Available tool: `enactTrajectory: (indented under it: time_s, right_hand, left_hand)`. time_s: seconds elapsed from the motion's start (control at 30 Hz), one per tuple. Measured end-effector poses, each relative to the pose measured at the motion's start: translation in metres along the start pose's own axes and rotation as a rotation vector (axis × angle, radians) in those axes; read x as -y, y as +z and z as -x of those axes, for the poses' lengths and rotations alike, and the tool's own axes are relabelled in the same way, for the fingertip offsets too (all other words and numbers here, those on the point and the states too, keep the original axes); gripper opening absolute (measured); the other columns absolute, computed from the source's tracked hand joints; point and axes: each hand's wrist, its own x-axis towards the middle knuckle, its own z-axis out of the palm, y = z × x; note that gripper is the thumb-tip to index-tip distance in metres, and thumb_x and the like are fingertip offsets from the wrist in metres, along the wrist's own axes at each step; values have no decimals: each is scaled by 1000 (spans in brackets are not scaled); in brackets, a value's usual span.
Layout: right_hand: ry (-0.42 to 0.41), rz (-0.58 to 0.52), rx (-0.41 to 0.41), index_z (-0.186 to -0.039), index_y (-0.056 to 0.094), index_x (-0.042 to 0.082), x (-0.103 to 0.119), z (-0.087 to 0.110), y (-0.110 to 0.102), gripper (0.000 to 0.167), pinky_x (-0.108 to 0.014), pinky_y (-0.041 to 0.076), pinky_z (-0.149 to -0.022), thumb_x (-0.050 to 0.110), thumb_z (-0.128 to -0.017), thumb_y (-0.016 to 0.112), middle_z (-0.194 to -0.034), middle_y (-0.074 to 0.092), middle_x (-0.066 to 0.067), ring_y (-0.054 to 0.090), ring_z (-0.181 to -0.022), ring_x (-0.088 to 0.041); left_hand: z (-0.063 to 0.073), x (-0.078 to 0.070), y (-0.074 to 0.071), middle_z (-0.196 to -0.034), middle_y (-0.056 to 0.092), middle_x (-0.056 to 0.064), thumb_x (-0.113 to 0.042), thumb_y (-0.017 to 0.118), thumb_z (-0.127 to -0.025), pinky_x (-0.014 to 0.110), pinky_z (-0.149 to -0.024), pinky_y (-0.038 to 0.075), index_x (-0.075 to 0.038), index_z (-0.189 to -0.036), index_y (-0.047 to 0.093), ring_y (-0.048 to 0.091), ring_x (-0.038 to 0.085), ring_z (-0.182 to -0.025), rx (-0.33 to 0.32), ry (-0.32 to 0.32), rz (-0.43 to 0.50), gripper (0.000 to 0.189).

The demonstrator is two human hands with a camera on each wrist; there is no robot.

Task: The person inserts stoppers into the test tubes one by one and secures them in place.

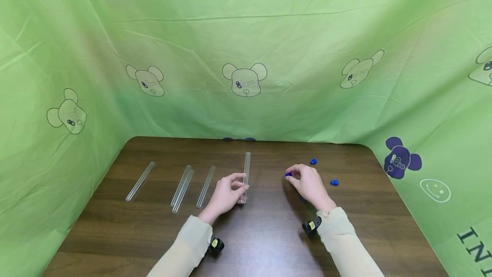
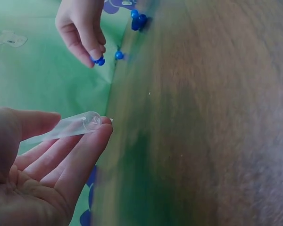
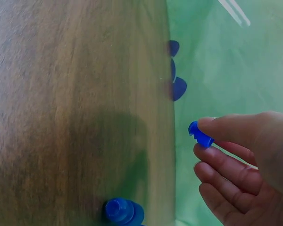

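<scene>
My left hand holds a clear test tube between thumb and fingers, its open end up and its rounded end down by the fingertips. In the left wrist view, the rounded end of the tube rests against the fingers beneath the thumb. Off to the right, my right hand pinches a small blue stopper between thumb and index finger, above the table. The other fingers of that hand are loosely bent. A gap separates the stopper from the tube.
Several more clear test tubes lie on the brown wooden table at left. Blue stoppers lie at right: one far back, another further right, and one partly hidden under the right hand. A green cloth surrounds the table.
</scene>
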Motion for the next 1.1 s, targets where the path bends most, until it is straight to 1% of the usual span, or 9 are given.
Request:
enactTrajectory:
  time_s: [0.07,0.13,0.33,0.43,0.67,0.9,1.1]
  right_hand:
    - [-9,-11,-4,-104,78,3,1,0,1,16,-47,55,-77,6,-88,78,-95,71,-6,69,-87,-26]
    - [-17,-26,-10,-106,78,2,1,0,2,18,-47,55,-78,5,-89,77,-97,71,-7,69,-88,-28]
    - [-23,-110,-22,-108,76,0,3,-6,4,19,-45,55,-79,5,-89,76,-95,71,-7,69,-87,-26]
    - [-9,-141,-13,-107,75,0,5,-10,4,19,-44,56,-79,5,-90,76,-96,72,-7,70,-87,-26]
    - [28,-175,22,-110,77,1,13,-16,5,19,-45,56,-81,8,-92,75,-106,73,-12,70,-93,-27]
    - [29,-202,9,-109,78,5,21,-24,6,17,-44,56,-82,11,-94,74,-107,74,-10,71,-93,-26]
    - [57,-256,31,-114,77,6,28,-29,6,20,-44,56,-83,14,-96,72,-107,75,-8,71,-95,-25]
  left_hand:
    - [1,1,1,-95,74,22,-1,71,-94,32,-56,58,3,-129,63,69,21,-61,18,-18,25,36]
    - [3,2,2,-94,74,21,-1,71,-94,33,-56,58,3,-130,62,69,23,-61,35,-29,31,37]
    - [5,3,4,-96,74,20,-3,71,-94,34,-57,59,1,-131,61,70,29,-63,64,-55,54,39]
    - [6,3,5,-97,74,20,-3,71,-94,34,-57,59,1,-132,61,71,29,-65,70,-65,76,39]
    - [7,5,7,-97,74,21,-2,72,-94,35,-57,59,2,-131,62,71,29,-64,74,-70,89,39]
    - [9,5,9,-98,74,20,-3,73,-93,35,-56,59,1,-131,63,71,28,-62,77,-72,84,39]
    - [11,2,12,-99,73,21,-4,72,-95,36,-57,59,0,-131,62,71,26,-62,87,-84,93,38]
